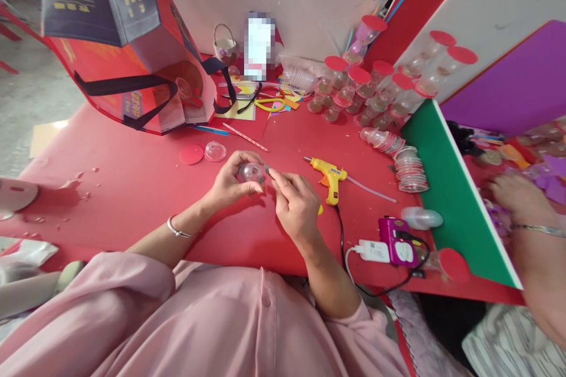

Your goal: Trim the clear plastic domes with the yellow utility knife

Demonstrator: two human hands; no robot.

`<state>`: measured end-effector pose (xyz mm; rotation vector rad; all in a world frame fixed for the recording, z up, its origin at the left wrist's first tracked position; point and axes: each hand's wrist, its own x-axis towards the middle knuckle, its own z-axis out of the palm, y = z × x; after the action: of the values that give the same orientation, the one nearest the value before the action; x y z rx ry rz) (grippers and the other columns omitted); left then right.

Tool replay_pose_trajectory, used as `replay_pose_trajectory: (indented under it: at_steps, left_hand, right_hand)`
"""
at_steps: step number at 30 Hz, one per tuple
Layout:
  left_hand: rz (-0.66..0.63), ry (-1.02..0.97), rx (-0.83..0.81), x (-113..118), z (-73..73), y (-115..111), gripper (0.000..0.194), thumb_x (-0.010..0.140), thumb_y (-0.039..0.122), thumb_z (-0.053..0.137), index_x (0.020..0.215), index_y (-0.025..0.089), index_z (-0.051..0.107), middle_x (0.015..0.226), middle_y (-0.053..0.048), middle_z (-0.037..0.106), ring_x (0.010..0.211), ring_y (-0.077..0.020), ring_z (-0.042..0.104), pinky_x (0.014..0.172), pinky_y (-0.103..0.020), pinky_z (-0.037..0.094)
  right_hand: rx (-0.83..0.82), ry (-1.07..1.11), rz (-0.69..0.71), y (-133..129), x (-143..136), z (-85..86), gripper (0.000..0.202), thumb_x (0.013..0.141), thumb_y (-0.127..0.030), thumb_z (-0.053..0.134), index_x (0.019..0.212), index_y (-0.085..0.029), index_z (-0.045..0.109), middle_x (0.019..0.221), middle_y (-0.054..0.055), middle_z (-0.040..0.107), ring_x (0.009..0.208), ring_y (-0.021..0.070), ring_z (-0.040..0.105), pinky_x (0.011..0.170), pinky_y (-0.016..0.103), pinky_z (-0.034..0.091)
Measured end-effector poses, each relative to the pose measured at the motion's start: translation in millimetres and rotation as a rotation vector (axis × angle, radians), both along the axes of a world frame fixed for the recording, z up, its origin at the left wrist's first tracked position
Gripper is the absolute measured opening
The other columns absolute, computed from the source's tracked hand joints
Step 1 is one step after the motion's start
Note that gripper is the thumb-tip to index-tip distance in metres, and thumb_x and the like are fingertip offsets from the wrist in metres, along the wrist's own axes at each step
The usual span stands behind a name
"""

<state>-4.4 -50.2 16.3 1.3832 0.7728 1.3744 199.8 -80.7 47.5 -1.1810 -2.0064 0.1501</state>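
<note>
My left hand [232, 182] is wrapped round a small clear plastic dome [251, 172] above the red table [177, 188]. Close on its right, my right hand [295, 197] pinches something small and dark at the dome's edge, too small to name. A red disc [191, 154] and a clear lid with a red rim [215, 151] lie beyond my left hand. To the right of my hands, a yellow glue gun [329, 178] rests on its side, a clear glue stick behind it.
A large red and dark bag [145, 70] stands at the back left. Scissors [269, 105], a phone [259, 47] and red-capped plastic pieces [358, 75] are at the back. A green divider [460, 188] and power strip [398, 241] are right; another person's hand [515, 197] is beyond.
</note>
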Motion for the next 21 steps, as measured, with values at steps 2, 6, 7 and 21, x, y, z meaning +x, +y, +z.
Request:
replay_pose_trajectory:
  at_steps: [2,6,7,21]
  left_hand:
    - [0.008,0.023,-0.036,-0.6,0.8,-0.6,0.058,0.075,0.038,0.095,0.120,0.020,0.064,0.121,-0.009,0.066,0.068,-0.0091,0.068,0.048,-0.017,0.058]
    - [-0.013,-0.014,-0.098,-1.5,0.8,-0.7,0.062,0.075,0.041,0.094,0.125,0.018,0.066,0.105,-0.005,0.069,0.061,-0.0088,0.066,0.047,-0.018,0.057]
    - [-0.022,-0.032,-0.111,-1.5,0.4,-0.6,0.062,0.075,0.040,0.094,0.125,0.018,0.066,0.101,-0.004,0.070,0.059,-0.0089,0.065,0.047,-0.018,0.056]
    - [-0.014,-0.149,-0.108,1.7,2.1,-0.6,0.053,0.074,0.030,0.095,0.114,0.020,0.062,0.118,-0.007,0.072,0.059,-0.0080,0.068,0.044,-0.016,0.054]
  right_hand:
    - [0.009,0.012,0.031,0.5,0.7,0.7,0.032,0.106,-0.021,0.059,0.131,-0.029,0.076,0.103,0.006,0.078,0.095,0.0177,0.070,0.090,0.031,0.055]
    - [0.038,0.017,0.020,0.5,0.2,1.4,0.031,0.105,-0.021,0.060,0.130,-0.030,0.077,0.102,0.005,0.078,0.094,0.0170,0.071,0.090,0.030,0.054]
    - [0.047,0.024,0.002,0.6,-0.1,1.4,0.031,0.105,-0.021,0.060,0.129,-0.030,0.077,0.103,0.005,0.078,0.094,0.0171,0.071,0.090,0.030,0.054]
    - [0.122,0.060,0.032,3.2,1.1,3.8,0.025,0.103,-0.021,0.065,0.123,-0.026,0.079,0.103,0.004,0.082,0.092,0.0167,0.075,0.089,0.029,0.057]
